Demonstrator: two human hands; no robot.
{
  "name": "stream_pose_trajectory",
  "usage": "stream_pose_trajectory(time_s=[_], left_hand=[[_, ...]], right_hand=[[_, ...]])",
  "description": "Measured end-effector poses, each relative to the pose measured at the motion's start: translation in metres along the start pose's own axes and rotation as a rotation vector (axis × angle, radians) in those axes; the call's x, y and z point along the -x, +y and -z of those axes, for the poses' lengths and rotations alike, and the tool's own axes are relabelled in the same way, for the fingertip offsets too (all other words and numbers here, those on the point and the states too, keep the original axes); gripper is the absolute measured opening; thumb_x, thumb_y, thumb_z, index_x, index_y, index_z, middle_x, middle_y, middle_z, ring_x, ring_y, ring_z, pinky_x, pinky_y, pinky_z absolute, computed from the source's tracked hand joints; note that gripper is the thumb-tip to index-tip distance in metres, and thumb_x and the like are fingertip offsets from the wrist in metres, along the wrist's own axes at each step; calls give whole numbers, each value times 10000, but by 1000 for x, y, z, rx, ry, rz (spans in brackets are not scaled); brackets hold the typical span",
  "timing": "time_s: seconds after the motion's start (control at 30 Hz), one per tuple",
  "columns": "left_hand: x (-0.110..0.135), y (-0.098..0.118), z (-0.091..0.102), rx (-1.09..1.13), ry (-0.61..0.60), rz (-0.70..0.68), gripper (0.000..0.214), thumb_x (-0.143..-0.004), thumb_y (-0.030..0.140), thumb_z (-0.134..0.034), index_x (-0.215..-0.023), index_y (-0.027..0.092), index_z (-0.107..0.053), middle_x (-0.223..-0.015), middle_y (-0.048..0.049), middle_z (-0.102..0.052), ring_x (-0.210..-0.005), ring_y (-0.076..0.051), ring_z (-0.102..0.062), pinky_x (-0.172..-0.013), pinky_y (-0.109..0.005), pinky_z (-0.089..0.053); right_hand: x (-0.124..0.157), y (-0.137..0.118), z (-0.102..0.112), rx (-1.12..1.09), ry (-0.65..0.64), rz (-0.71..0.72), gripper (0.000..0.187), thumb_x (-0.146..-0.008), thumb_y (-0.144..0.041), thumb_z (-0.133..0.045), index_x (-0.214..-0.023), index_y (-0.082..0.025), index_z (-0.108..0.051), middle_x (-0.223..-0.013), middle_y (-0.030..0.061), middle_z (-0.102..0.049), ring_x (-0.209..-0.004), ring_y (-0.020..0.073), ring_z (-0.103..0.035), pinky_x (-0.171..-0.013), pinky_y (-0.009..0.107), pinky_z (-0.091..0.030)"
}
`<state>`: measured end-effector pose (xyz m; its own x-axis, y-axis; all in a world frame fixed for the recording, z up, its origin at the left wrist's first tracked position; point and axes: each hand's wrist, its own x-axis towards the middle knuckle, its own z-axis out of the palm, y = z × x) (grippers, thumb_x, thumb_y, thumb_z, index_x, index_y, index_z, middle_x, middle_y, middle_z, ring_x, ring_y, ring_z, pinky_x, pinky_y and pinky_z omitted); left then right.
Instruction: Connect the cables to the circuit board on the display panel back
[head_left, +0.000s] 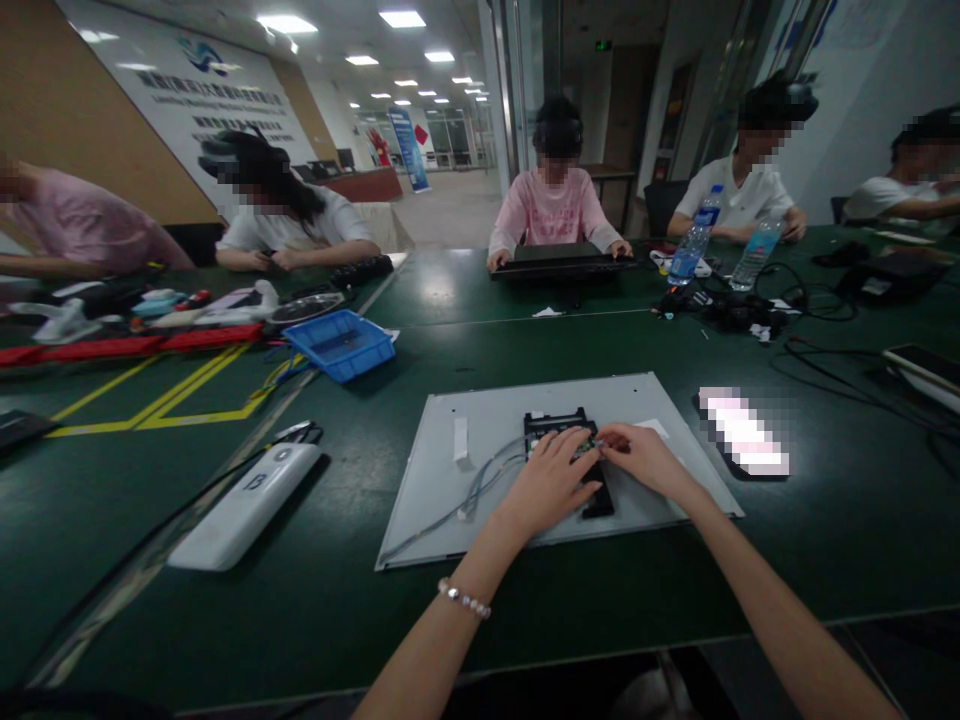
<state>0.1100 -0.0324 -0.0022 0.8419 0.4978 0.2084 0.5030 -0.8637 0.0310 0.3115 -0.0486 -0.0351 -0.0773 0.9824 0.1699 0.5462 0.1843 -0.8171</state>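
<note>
A flat grey metal panel (427, 450) lies on the green table in front of me, with a black plastic bracket (598, 500) and a small circuit board (585, 446) at its middle. My left hand (546, 482) rests over the bracket, fingers stretched out and thumb apart, covering much of it. At the board's right edge, the fingertips of my right hand (646, 458) are pinched together; what is between them is too small to make out. Thin grey cables (480, 488) run from the bracket across the panel's left part. A white strip (460, 440) sits near the panel's upper left.
Left of the panel lies a white power bank (251, 505) with a black cable; a lit phone (744, 432) is on the right. Farther off are a blue tray (339, 343), water bottles (696, 235), tangled black cables (724, 305) and a person holding a dark panel (562, 265).
</note>
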Motion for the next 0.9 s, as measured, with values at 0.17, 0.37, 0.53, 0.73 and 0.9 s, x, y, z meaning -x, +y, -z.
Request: stream_pose_trajectory(time_s=[0.17,0.37,0.53,0.73,0.9], left_hand=[[0,1,2,-3,3,1,392,-909,373,-485,-1267,222,-441,-1408,-83,-374,-1342,-241,-271,-1100,-428,-224],[1,-3,-1,-8,2,-2,403,-925,388,-443,-1295,228,-421,-1411,-92,-374,-1330,-242,-297,-1082,-434,-255],[2,-4,0,0,13,-24,417,-930,391,-418,-1317,235,-403,-1408,-83,-386,-1331,-235,-299,-1084,-432,-253],[5,-25,20,38,219,176,338,-929,235,-384,-1254,206,-472,-1323,-87,-470,-1241,-220,-409,-1065,-428,-289],[25,-85,39,161,372,482,296,-865,151,-395,-1105,150,-569,-1146,-92,-566,-1002,-198,-561,-939,-358,-423]], right_hand=[[1,0,1,100,8,35,122,-784,-196,-577,-869,-195,-664,-810,19,-655,-709,147,-599,-694,283,-466],[4,-4,5,135,35,37,127,-804,-225,-570,-883,-197,-666,-912,45,-624,-698,136,-585,-699,292,-476],[4,-6,9,145,56,25,163,-826,-212,-520,-895,-190,-666,-888,45,-637,-725,149,-591,-727,299,-471],[3,2,11,135,113,14,176,-834,-230,-501,-874,-194,-668,-885,41,-656,-735,156,-596,-732,299,-463],[5,-2,13,172,175,48,188,-847,-223,-483,-894,-189,-662,-912,47,-656,-758,160,-595,-736,299,-453]])
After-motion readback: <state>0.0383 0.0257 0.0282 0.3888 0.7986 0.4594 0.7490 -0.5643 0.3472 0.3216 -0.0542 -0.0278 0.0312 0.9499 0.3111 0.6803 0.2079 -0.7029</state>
